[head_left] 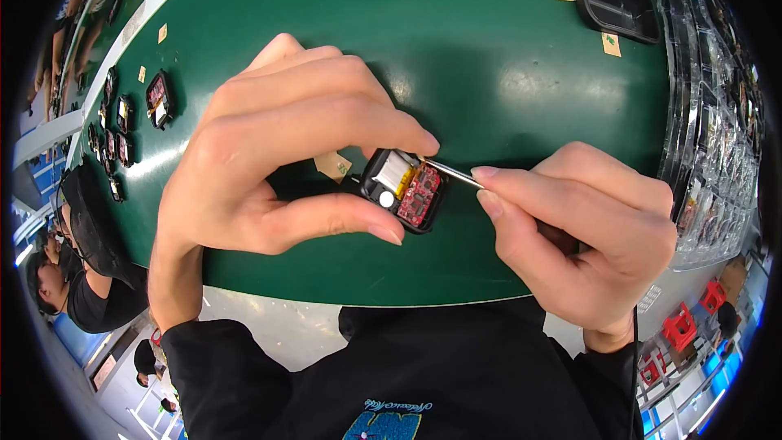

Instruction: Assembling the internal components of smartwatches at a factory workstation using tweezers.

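Observation:
Between the thumb and fingers of my left hand [269, 134] is a small black device housing [428, 222], lifted over the green table. Its open face shows a red circuit board [419, 195], a silver battery [392, 172] with a yellow edge, and a round white part [386, 199]. My right hand [582, 228] pinches a thin metal tool, perhaps tweezers [458, 175]. The tool's tip is at the housing's upper edge, beside the board and close to my left index fingertip. What exactly the tip touches is too small to tell.
Several similar open housings [159, 99] lie at the table's left. A black tray [615, 0] stands at the far right, near stacked clear plastic trays [713, 138]. Paper labels, one a tan tag [332, 165], stick to the green tabletop [456, 49]. Another person [90, 293] sits at left.

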Available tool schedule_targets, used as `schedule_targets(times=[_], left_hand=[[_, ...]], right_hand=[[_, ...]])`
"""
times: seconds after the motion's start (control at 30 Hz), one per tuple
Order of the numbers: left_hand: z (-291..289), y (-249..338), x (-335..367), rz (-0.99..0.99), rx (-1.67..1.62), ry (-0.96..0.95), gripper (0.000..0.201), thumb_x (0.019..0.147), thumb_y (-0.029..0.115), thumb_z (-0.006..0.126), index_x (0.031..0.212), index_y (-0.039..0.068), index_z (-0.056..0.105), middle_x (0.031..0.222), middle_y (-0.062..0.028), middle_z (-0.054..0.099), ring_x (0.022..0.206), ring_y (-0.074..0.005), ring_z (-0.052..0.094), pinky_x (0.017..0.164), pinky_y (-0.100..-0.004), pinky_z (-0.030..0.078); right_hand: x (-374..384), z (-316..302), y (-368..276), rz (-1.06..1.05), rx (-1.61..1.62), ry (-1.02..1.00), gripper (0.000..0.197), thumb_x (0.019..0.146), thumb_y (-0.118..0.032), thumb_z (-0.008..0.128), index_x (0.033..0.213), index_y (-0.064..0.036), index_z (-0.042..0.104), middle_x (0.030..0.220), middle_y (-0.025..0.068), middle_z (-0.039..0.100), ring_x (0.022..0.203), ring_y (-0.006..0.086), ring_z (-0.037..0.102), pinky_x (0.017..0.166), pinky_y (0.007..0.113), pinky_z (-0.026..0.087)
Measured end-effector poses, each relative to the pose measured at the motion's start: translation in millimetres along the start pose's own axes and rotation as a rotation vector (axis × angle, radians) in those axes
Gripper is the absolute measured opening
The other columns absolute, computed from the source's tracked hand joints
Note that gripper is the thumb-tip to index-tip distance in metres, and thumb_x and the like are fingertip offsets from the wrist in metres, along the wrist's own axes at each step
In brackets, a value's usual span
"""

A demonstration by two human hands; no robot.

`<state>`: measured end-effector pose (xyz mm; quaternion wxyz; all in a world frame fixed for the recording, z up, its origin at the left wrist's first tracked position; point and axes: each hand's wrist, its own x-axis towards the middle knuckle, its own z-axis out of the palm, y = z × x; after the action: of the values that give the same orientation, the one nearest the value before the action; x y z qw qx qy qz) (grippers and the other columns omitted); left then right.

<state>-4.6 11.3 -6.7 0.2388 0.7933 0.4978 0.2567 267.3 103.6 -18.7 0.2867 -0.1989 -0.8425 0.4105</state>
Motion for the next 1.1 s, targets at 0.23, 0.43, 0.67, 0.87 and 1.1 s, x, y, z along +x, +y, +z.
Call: schedule_targets(times=[0.23, 0.43, 0.67, 0.87, 1.1], left_hand=[[-3, 1, 2, 0.019, 0.024, -0.027, 0.062, 0.075, 0.058, 0.09, 0.107, 0.006, 0.084, 0.09, -0.0051, 0.077, 0.073, -0.0188, 0.064, 0.069, -0.0348, 0.034], [0, 3, 2, 0.0, 0.017, -0.007, 0.063, 0.074, 0.059, 0.091, 0.107, 0.006, 0.084, 0.089, -0.0043, 0.077, 0.074, -0.0191, 0.064, 0.071, -0.0346, 0.036], [0, 5, -1, -0.008, 0.022, -0.01, 0.063, 0.073, 0.058, 0.091, 0.106, 0.006, 0.084, 0.091, -0.0047, 0.078, 0.075, -0.0194, 0.065, 0.072, -0.0349, 0.036], [-3, 2, 3, 0.01, 0.036, 0.0, 0.062, 0.071, 0.054, 0.095, 0.109, 0.006, 0.083, 0.092, -0.0046, 0.079, 0.076, -0.0203, 0.066, 0.072, -0.0358, 0.036], [1, 15, 9, -0.037, 0.106, 0.014, 0.055, 0.071, 0.032, 0.101, 0.116, 0.008, 0.082, 0.085, -0.001, 0.072, 0.074, -0.0212, 0.064, 0.072, -0.0359, 0.04]], right_hand=[[0, -1, -2, 0.002, -0.015, -0.011, 0.024, 0.077, 0.013, 0.081, 0.1, 0.0062, 0.085, 0.072, 0.0074, 0.069, 0.053, 0.0078, 0.054, 0.046, 0.024, 0.035], [-5, 1, 4, -0.037, 0.014, 0.015, 0.025, 0.077, 0.013, 0.081, 0.101, 0.0061, 0.085, 0.072, 0.0065, 0.068, 0.052, 0.0079, 0.054, 0.046, 0.024, 0.036], [-6, 4, 2, -0.028, 0.009, 0.027, 0.025, 0.077, 0.013, 0.081, 0.101, 0.0054, 0.085, 0.071, 0.0054, 0.068, 0.051, 0.0074, 0.053, 0.046, 0.024, 0.036], [-5, -6, 0, -0.01, 0.007, 0.042, 0.024, 0.077, 0.012, 0.081, 0.1, 0.0056, 0.085, 0.07, 0.0053, 0.068, 0.051, 0.0069, 0.054, 0.046, 0.024, 0.036], [-20, -15, -4, 0.016, 0.139, 0.076, 0.023, 0.079, 0.005, 0.085, 0.102, 0.0011, 0.086, 0.069, 0.006, 0.07, 0.052, 0.0131, 0.062, 0.049, 0.027, 0.045]])
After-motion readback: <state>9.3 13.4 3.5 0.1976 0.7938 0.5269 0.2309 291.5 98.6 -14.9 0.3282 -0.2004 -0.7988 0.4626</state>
